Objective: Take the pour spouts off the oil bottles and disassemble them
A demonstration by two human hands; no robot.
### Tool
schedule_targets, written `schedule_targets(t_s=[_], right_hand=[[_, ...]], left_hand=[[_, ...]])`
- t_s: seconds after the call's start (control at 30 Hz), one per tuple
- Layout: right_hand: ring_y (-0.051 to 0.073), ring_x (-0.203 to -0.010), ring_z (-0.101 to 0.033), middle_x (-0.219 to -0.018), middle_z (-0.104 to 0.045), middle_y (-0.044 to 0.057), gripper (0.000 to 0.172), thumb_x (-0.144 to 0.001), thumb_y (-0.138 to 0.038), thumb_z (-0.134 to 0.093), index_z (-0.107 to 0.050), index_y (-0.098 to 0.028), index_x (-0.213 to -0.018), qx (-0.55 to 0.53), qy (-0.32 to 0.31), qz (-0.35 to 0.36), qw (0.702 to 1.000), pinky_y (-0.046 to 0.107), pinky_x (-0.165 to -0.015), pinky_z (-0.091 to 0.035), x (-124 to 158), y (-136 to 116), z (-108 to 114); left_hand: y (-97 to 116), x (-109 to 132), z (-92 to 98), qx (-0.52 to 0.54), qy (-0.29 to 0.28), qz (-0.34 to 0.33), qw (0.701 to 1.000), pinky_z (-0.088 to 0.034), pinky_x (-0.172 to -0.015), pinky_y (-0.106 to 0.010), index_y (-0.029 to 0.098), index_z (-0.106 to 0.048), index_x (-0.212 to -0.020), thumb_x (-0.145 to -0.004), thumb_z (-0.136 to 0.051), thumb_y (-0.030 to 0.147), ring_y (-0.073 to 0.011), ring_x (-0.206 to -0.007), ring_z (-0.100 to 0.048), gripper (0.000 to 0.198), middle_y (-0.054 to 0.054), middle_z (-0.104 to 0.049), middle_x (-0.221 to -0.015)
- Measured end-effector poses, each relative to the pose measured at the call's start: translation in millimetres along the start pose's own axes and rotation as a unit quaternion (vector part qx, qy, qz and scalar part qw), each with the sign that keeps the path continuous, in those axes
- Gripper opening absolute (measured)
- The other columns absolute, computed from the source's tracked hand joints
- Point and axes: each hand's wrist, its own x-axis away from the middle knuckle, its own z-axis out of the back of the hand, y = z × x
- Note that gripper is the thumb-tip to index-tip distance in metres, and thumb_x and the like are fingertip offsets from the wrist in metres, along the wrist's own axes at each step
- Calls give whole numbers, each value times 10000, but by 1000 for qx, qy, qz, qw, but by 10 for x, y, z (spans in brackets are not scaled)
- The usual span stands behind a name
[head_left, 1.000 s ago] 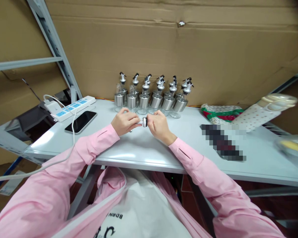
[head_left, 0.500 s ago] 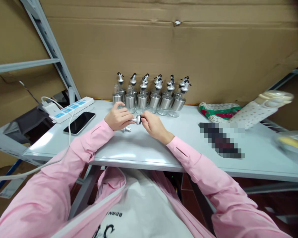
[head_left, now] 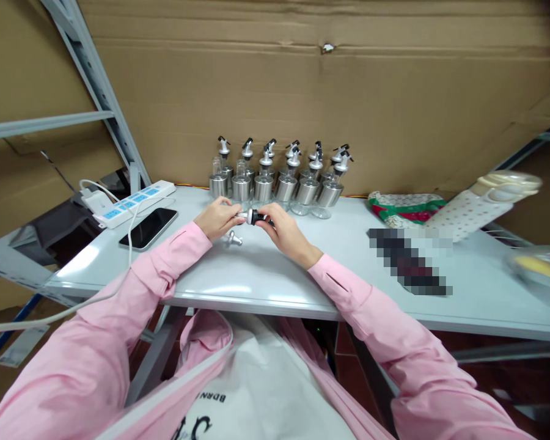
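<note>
Between my hands, above the table, is a pour spout (head_left: 252, 216) with a silver collar and a black stopper end. My left hand (head_left: 217, 218) pinches its silver spout end on the left. My right hand (head_left: 284, 229) is closed round the black end, whose tip is partly hidden by the fingers. Another silver spout piece (head_left: 233, 238) lies on the table just below my left hand. Behind stand several glass bottles with steel sleeves (head_left: 286, 186). Most carry silver-and-black spouts; two at the front left (head_left: 241, 186) have bare glass necks.
A phone (head_left: 149, 228) and a white power strip (head_left: 135, 203) lie on the left, with a white cable across my left arm. On the right are a patterned cloth (head_left: 406, 205), a tilted dotted bottle (head_left: 476, 208), a blurred-out patch and a bowl. Cardboard stands behind the table.
My left hand's fingers have drawn in closer around the spout. More of the black stopper now shows at my right fingers, and more of the loose spout piece is visible.
</note>
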Motion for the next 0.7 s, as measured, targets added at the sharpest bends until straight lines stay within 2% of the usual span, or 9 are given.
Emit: schedule_targets(t_s=[0.1, 0.2, 0.3, 0.37, 0.5, 0.7], right_hand=[[173, -897, -544, -972, -542, 92, 125, -890, -240, -441, -495, -195, -993, -14, 3, 1, 1000, 317, -764, -478, 8, 2, 34], [175, -927, -538, -994, -528, 92, 128, -885, -211, -432, -518, -202, -978, -13, 45, -11, 999, 330, -784, -483, 21, 38, 82], [184, -968, -529, -1022, -523, 96, 172, -882, -194, -422, -531, -208, -1015, -2, 61, -29, 998, 333, -787, -484, 33, 88, 103], [176, -935, -542, -1035, -532, 95, 201, -875, -182, -432, -524, -208, -1052, 3, 33, -33, 999, 313, -757, -487, 43, 113, 90], [131, -723, -552, -967, -565, 69, 203, -848, -156, -475, -511, -197, -1044, 3, -38, -49, 998, 269, -675, -476, 66, 133, 39], [123, -718, -546, -956, -560, 74, 137, -837, -115, -464, -538, -176, -935, 6, -24, -63, 998, 253, -682, -460, 66, 147, 41]], left_hand=[[-11, 29, 38, 60, 1, 70, 996, -407, -743, -303, 187, -455, -657, -901, -225, 472, -168, -680, -498, 441, -8, -532, -551], [-70, 69, 111, 125, 47, 137, 982, -403, -674, -260, 186, -419, -620, -909, -221, 426, -128, -578, -473, 424, 12, -499, -527], [-150, 92, 141, 151, 82, 166, 971, -391, -649, -252, 182, -400, -560, -906, -206, 410, -118, -555, -464, 457, 4, -490, -534], [-192, 94, 112, 169, 66, 177, 967, -394, -660, -252, 179, -417, -550, -900, -212, 397, -123, -578, -481, 460, -2, -504, -547], [-222, 83, -14, 220, -5, 191, 957, -407, -700, -250, 176, -473, -616, -882, -259, 397, -127, -623, -520, 407, 0, -545, -597], [-108, 68, -118, 237, -60, 173, 954, -415, -708, -260, 166, -505, -743, -842, -334, 435, -141, -708, -538, 334, -12, -582, -723]])
